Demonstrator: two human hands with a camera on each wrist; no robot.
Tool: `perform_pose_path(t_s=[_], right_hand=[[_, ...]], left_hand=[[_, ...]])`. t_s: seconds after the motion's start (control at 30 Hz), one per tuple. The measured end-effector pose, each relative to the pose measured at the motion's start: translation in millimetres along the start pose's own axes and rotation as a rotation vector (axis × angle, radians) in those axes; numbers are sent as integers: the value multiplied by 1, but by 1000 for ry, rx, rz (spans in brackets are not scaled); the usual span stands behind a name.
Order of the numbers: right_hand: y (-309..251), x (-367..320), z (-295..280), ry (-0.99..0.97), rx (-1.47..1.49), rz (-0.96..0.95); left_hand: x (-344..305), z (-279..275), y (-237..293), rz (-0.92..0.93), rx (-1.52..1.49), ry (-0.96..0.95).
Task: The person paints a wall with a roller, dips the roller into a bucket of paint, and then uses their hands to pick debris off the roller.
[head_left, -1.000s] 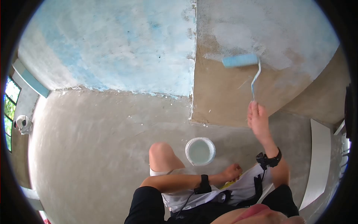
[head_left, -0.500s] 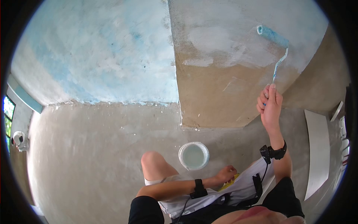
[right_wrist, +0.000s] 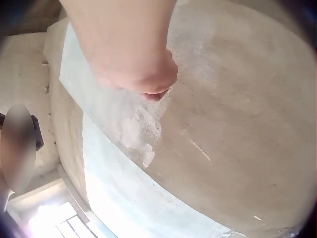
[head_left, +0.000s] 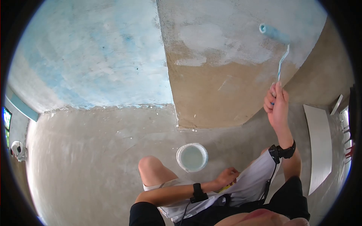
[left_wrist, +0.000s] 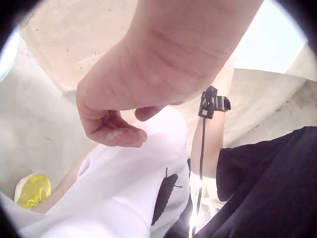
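My right hand (head_left: pixel 278 107) grips the handle of a paint roller (head_left: pixel 274 34), its thumb lying along the top. The roller's light blue sleeve is at the upper part of the brown and grey-white wall (head_left: pixel 226 88), on the right in the head view. In the right wrist view the hand (right_wrist: pixel 148 82) hides the roller. My left hand (head_left: pixel 227 177) is over my lap, fingers loosely curled with nothing in them, as the left wrist view shows of that hand (left_wrist: pixel 116 126). On the floor in front of me stands a white bucket (head_left: pixel 204 162) with pale liquid inside.
Left of the wall corner is a wall face painted pale blue (head_left: pixel 105 64). A white board (head_left: pixel 319 147) lies along the right side. At the far left a whitish object (head_left: pixel 18 150) sits near a window. Small white specks dot the grey floor (head_left: pixel 86 150).
My right hand has carried the roller up and to the right along the wall, then stayed nearly there. The head view has shifted rightward. My left hand stays over my lap.
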State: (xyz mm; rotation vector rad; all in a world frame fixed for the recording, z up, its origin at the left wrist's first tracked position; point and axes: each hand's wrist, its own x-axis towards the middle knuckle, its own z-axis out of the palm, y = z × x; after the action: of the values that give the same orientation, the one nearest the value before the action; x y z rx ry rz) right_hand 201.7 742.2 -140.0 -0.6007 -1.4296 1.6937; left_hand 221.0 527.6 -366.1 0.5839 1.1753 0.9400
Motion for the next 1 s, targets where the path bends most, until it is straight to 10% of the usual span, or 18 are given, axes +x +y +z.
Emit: perform_pose_path(t_s=[0.3,0.6,0.67,1.0], right_hand=[[53,-34,-15,-30,8,277],[3,-14,-23,211,-181,-65],[31,-7,-34,317,-601,-262],[-11,-4,-11,282,-419,-134]], left_hand=[[-6,2,7,-3,-31,-17],[-7,3,-4,21,-47,-33],[-6,2,1,13,-69,-22],[-13,6,11,13,-88,-38]])
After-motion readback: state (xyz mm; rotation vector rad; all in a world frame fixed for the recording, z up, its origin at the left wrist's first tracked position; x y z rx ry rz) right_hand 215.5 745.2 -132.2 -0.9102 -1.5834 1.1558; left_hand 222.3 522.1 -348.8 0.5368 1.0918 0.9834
